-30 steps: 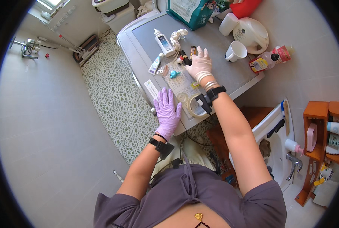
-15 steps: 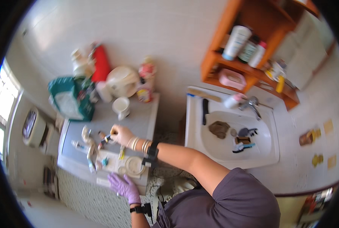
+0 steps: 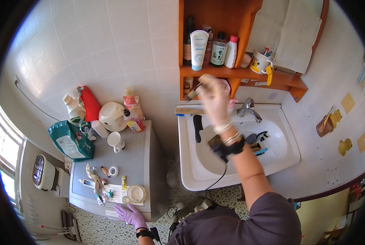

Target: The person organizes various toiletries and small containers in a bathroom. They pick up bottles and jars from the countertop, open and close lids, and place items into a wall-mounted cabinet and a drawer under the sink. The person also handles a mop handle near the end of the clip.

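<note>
My right hand [image 3: 213,100], blurred by motion, is raised over the back of the sink in front of the wooden shelf's lower compartment. Its fingers are closed round a small, slim, dark item [image 3: 192,94], whose kind is too smeared to tell. My left hand [image 3: 130,216], in a purple glove, rests with fingers spread at the front edge of the grey-topped unit [image 3: 103,157]. Near it lie a large tape roll [image 3: 136,194], a smaller ring-shaped roll [image 3: 113,170], a yellow tube [image 3: 124,182], a white tube [image 3: 87,183] and a printed paper sheet [image 3: 116,193].
A white mug [image 3: 116,141], a green bag [image 3: 72,141] and several bottles stand toward the unit's back. The white sink [image 3: 186,171] holds brushes and dark items, partly hidden by my right forearm. Bottles and a white tube [image 3: 199,50] fill the orange shelf [image 3: 215,72].
My right hand has swung from above the grey top up and right to the shelf, carrying the small item. The view has shifted; my left hand stays by the unit's edge.
</note>
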Motion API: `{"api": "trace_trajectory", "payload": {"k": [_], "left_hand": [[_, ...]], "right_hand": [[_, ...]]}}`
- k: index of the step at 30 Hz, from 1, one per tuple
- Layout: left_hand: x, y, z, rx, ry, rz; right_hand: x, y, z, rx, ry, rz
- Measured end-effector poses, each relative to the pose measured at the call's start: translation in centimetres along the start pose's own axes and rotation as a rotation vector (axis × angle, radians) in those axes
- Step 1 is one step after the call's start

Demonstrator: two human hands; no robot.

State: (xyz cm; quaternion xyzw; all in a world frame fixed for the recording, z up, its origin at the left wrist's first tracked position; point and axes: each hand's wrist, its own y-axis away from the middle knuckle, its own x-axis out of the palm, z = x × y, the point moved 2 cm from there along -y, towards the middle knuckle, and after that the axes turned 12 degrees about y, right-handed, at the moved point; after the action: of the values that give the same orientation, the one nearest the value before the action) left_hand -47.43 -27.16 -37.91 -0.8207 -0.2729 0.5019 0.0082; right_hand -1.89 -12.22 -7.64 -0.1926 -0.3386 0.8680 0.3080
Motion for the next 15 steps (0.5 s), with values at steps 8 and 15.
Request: {"api": "trace_trajectory", "payload": {"k": [8,15], "left_hand": [[-0.1,0.0,-0.1,-0.022,-0.072,0.011],[0.0,-0.1,-0.1,-0.032,-0.099,0.056]], "right_hand": [[-11.3,-16.2,-4.3,-0.315,0.940,0.133],[-12.5,-17.6,-7.2,-0.336,1.026,0.260]]}}
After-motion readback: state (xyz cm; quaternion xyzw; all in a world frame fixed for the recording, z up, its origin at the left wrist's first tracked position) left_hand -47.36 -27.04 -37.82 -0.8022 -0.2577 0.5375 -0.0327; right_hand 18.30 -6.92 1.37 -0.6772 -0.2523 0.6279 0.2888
